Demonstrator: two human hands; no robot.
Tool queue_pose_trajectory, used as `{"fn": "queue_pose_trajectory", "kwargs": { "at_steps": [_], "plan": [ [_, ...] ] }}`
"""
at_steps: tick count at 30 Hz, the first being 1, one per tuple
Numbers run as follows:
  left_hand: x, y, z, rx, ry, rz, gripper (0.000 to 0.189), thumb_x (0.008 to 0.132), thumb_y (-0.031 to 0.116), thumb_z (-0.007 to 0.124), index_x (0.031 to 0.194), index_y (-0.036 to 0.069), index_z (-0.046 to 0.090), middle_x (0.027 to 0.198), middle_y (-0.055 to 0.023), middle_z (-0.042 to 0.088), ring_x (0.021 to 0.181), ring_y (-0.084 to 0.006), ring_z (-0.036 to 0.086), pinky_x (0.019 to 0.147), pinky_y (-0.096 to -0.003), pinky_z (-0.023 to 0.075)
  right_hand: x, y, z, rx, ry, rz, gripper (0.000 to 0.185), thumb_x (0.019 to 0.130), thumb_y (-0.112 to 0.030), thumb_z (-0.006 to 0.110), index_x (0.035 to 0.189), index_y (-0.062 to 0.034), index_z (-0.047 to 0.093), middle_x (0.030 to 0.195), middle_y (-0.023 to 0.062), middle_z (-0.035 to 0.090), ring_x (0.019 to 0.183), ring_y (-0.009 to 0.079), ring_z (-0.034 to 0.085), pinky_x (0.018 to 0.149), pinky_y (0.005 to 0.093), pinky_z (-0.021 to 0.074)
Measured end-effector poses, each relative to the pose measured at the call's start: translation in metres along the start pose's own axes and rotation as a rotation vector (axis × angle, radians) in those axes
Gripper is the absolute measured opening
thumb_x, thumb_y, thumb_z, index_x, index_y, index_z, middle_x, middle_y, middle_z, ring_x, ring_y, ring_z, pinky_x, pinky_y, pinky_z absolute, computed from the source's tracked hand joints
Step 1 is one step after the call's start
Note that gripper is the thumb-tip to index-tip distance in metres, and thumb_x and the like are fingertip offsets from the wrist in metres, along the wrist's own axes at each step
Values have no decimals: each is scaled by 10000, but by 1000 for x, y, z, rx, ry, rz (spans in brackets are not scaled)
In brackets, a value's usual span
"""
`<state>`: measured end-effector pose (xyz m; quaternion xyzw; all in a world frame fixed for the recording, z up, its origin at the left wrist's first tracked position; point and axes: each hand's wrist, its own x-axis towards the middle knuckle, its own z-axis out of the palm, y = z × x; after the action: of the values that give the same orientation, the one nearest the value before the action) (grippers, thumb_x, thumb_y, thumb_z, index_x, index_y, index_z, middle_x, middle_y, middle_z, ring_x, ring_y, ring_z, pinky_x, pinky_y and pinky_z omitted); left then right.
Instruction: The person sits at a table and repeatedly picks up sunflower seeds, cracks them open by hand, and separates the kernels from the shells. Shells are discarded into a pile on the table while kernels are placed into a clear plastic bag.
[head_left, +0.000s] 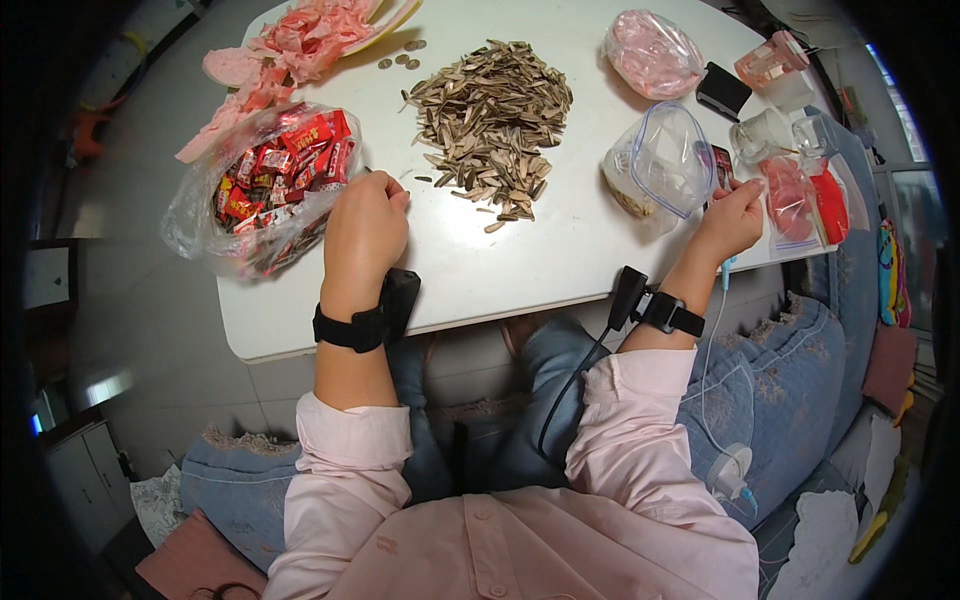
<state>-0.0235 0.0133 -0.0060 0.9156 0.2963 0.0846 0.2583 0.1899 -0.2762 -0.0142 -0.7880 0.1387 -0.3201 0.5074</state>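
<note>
My left hand (367, 221) is curled beside an open clear plastic bag (180, 229) of red-wrapped sweets (285, 161). The fingertips are turned away, so I cannot tell whether they hold anything. A large heap of striped sunflower seeds (495, 112) lies to the right of this hand, apart from it. My right hand (731, 221) pinches the edge of a clear zip-lock bag (671, 161). This bag gapes open, with a small amount of pale contents (634, 201) at its bottom.
Pink crumpled peel-like pieces (307, 45) lie at the back left near several coins (401, 60). At right stand a tied bag of pink stuff (652, 54), a black box (724, 91), glass cups (761, 135) and a bag of pink contents (789, 199). A white cable (709, 375) hangs beside the blue sofa (787, 375).
</note>
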Motion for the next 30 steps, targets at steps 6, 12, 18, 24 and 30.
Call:
{"fn": "queue_pose_trajectory", "kwargs": {
  "at_steps": [6, 12, 18, 24, 30],
  "plan": [
    [0, 3, -3, -59, 13, -4, 146, 819, 108, 598, 804, -37, 592, 809, -208, 615, 789, -372, 585, 732, -430, 450, 3, 18, 12, 70, -121, -27, 529, 960, -398, 429, 717, 24, 636, 555, 70, 584, 508, 154, 536, 499, 292, 410],
    [0, 10, -7, -174, 25, -67, 125, 836, 91, 583, 861, -29, 606, 833, -213, 616, 823, -374, 584, 739, -424, 454, -2, 0, 10, 398, -204, 83, 539, 981, -412, 398, 767, 37, 605, 559, 54, 560, 440, 97, 471, 443, 201, 346],
    [2, 9, -4, -315, 126, 97, 198, 847, 87, 581, 1018, 4, 634, 824, -204, 626, 783, -349, 605, 719, -388, 472, -21, -59, -11, 496, -182, 8, 520, 988, -400, 394, 807, 49, 584, 585, 86, 560, 440, 82, 463, 421, 180, 337],
    [-2, 24, -1, -851, -98, -60, 146, 876, 79, 592, 979, -13, 637, 799, -61, 674, 657, -76, 598, 602, -207, 473, -96, -107, 0, 759, -590, -78, 316, 964, -270, 511, 836, -3, 621, 664, 52, 601, 536, 82, 549, 440, 181, 399],
    [-1, 29, -2, -1251, -116, -261, 186, 883, 139, 626, 990, -13, 632, 805, -41, 653, 645, -62, 559, 548, -193, 422, -150, -116, 21, 528, -1024, -223, 136, 782, -112, 716, 848, 2, 682, 757, 63, 656, 650, 114, 600, 614, 238, 483]
  ]
}}
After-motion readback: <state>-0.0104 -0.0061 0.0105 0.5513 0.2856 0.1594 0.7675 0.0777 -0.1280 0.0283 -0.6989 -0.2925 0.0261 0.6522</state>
